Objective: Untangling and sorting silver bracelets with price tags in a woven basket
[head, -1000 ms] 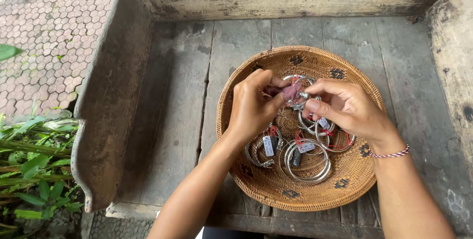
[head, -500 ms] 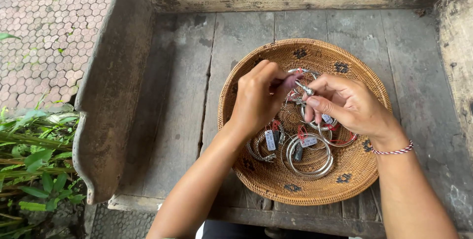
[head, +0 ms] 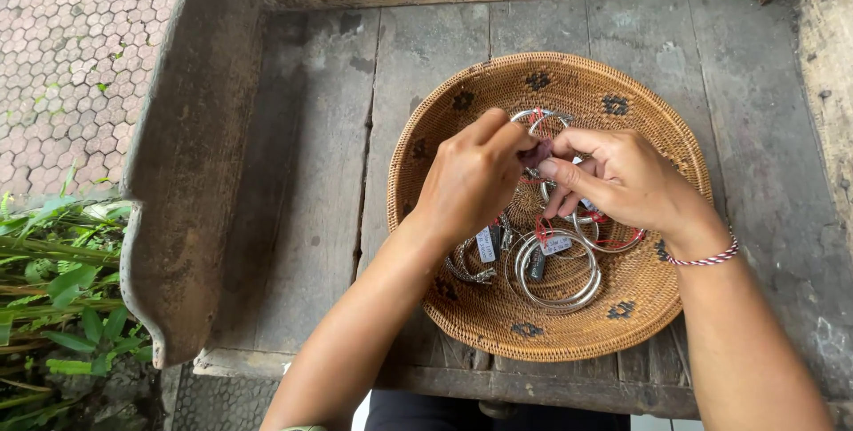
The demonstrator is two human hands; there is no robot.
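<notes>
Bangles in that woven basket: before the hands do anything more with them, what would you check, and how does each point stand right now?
1. Both hands over the basket: ok; left hand and right hand meet above its middle.
2. Grip on the small piece between the fingertips: ok, pinched from both sides; what it is, cannot tell.
3. Silver bangles all inside the basket: ok.
4. Tags and red threads untangled: cannot tell, the rings overlap.
5. Basket flat on the wooden bench: ok, though its near rim sits close to the front edge.
</notes>
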